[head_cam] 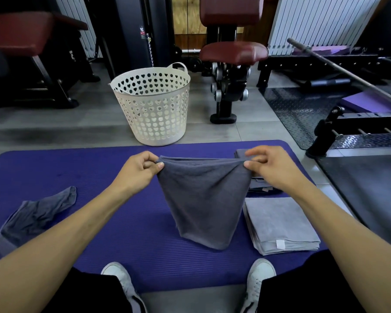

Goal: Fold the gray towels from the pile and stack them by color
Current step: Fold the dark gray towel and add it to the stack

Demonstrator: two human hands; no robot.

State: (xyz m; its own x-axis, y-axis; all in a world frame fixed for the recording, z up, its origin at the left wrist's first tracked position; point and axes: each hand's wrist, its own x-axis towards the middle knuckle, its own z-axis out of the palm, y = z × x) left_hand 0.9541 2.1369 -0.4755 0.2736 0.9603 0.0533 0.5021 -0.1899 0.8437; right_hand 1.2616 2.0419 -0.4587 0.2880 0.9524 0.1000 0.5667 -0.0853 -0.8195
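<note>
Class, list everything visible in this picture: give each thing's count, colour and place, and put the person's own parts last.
Dark gray towel: one, held up over the mat's middle.
Crumpled gray towel: one, mat's left side.
Light gray folded towel stack: one, mat's right side.
Dark gray folded towel stack: one, behind the light stack, mostly hidden.
Purple foam mat: one, on the floor.
White plastic basket: one, heart-shaped holes, beyond the mat.
Maroon padded gym seat: one, behind the basket.
White shoes: two, bottom edge.
Left hand, right hand: each pinches a top corner.

No text can be read; the sticker on the black machine post is too blurred.
</note>
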